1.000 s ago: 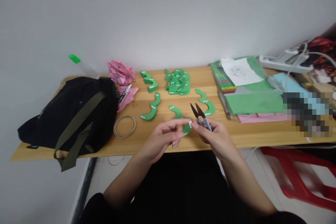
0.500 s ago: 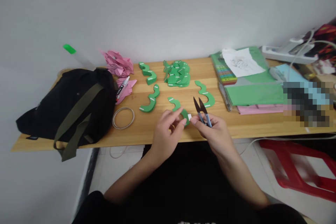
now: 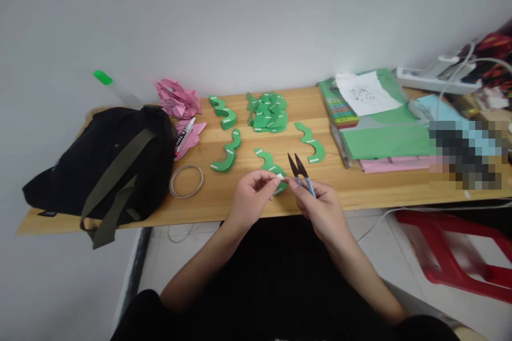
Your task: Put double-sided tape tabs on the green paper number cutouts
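My right hand (image 3: pixel 318 206) grips small thread snips (image 3: pixel 299 169) with blue handles, their dark blades pointing up and apart. My left hand (image 3: pixel 252 197) pinches a small white strip (image 3: pixel 280 176) together with the fingertips of my right hand, just above a green S-shaped paper piece (image 3: pixel 270 165) lying on the wooden table (image 3: pixel 372 192). More green S-shaped pieces lie beyond: one (image 3: pixel 226 158) to the left, one (image 3: pixel 310 142) to the right, one (image 3: pixel 222 112) farther back, and a pile (image 3: pixel 267 112) of several.
A black bag (image 3: pixel 100 162) with an olive strap fills the table's left end. A ring of tape (image 3: pixel 186 181), a glue tube (image 3: pixel 182 137) and crumpled pink paper (image 3: pixel 178 99) lie beside it. Green and pink paper sheets (image 3: pixel 386 141) lie right. A red stool (image 3: pixel 460 256) stands below.
Both hands have shifted slightly left and come together; the white strip, first at my right fingertips, is now pinched between both hands. The camera view tilted a little.
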{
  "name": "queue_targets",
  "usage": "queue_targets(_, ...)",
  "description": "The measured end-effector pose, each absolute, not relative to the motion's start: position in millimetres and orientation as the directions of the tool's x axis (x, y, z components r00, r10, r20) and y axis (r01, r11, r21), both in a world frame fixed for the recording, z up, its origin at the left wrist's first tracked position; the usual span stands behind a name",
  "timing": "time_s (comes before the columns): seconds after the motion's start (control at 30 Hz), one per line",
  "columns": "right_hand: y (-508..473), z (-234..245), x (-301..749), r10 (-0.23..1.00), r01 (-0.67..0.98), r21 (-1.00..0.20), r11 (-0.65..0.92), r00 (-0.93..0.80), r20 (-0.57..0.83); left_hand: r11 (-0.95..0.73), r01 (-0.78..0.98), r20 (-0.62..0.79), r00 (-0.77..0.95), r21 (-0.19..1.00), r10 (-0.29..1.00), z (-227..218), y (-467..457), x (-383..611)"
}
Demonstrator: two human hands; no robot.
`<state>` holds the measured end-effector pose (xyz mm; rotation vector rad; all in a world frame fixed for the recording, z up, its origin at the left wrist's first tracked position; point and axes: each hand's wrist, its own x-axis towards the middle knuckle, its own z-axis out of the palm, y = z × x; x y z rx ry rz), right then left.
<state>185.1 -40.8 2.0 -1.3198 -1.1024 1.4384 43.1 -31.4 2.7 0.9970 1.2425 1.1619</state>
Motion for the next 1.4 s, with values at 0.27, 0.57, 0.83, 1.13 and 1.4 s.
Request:
queue_targets(0.27,-45.8,-9.9,188.7,0.960,0.012,-0.961,-0.277,-0.021,-0.278,0.247,-0.324,-0.302,-0.132,0.913,0.944,-10.0,-19.9,43.2)
queue_targets(0.57,-44.2,-12.7,186.4,0.962,0.080,-0.964,-0.255,-0.084,-0.262,0.264,-0.350,-0.307,-0.073,0.899,0.949,-5.5,-20.2,47.1)
queue_targets(0.83,-37.9,-11.5,189.5,0.973,0.078,-0.975,-0.206,-0.091,-0.213,0.300,-0.305,-0.321,-0.018,0.904,0.947,-2.1,-19.2,46.1)
queue_targets(1.13,-38.0,-13.6,190.3,0.979,0.089,-0.979,-0.181,-0.077,-0.188,0.312,-0.327,-0.335,-0.015,0.892,0.942,-4.8,-18.5,47.7)
queue_targets(1.4,-35.5,-5.6,189.0,0.984,0.194,-0.969,-0.153,-0.061,-0.167,0.334,-0.352,-0.353,0.009,0.875,0.935,-7.4,-17.5,44.5)
